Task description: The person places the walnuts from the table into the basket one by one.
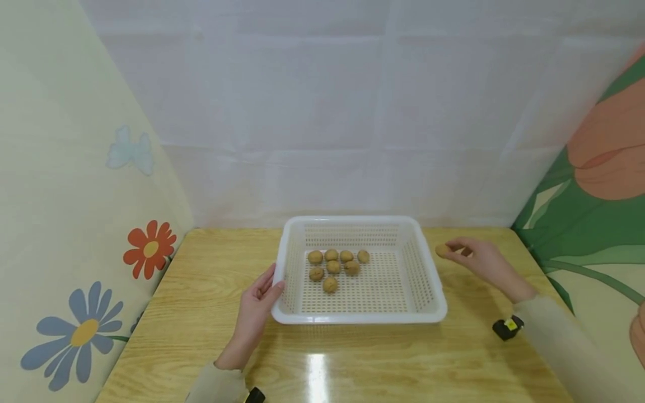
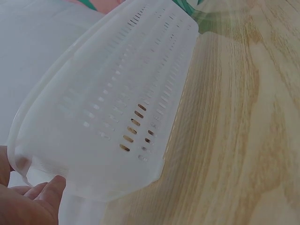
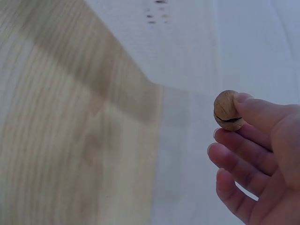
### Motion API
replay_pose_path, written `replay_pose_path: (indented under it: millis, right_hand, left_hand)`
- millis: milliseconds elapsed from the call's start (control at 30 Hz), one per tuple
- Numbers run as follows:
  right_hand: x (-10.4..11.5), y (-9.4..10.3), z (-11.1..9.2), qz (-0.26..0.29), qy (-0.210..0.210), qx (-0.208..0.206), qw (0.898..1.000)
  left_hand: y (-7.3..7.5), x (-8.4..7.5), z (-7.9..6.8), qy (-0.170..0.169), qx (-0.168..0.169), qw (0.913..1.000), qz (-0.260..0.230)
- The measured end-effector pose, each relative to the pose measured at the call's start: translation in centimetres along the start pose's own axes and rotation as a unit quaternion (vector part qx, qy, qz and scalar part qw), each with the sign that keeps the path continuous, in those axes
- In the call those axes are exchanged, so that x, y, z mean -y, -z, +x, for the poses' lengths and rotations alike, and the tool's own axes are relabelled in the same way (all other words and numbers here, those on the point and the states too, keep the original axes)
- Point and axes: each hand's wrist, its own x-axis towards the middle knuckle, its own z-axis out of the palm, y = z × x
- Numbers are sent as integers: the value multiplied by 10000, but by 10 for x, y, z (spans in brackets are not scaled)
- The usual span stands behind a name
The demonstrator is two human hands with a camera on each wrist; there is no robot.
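A white perforated plastic basket (image 1: 359,319) stands on the wooden table, with several walnuts (image 1: 333,267) on its floor, mostly toward the left and middle. My left hand (image 1: 254,305) grips the basket's left rim, thumb over the edge and fingers beneath it; the left wrist view shows the slotted basket wall (image 2: 108,108) beside the fingers. Just outside the basket's right side, my right hand (image 1: 478,260) pinches one walnut (image 3: 227,110) between thumb and fingers. A dark crack runs across that walnut's shell in the right wrist view.
The wooden table (image 1: 211,274) reaches back to a white cloth wall (image 1: 347,112). Painted panels with a red flower (image 1: 150,249) on the left and a large pink flower (image 1: 615,145) on the right flank the table.
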Motion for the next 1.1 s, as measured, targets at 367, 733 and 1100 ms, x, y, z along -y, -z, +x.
replay_pose_path:
  millis: [367,733,1100]
  right_hand:
    - [48,15,21,-158,427,139,9989]
    - [93,0,54,26,1015,556,9933]
    - [118,-44,90,444,2026,1140,9716]
  left_hand:
    - [0,0,1,-8,-11,10000,31]
    - [0,0,2,-31,-2,10000,62]
    - [1,0,0,-87,15,9999,149]
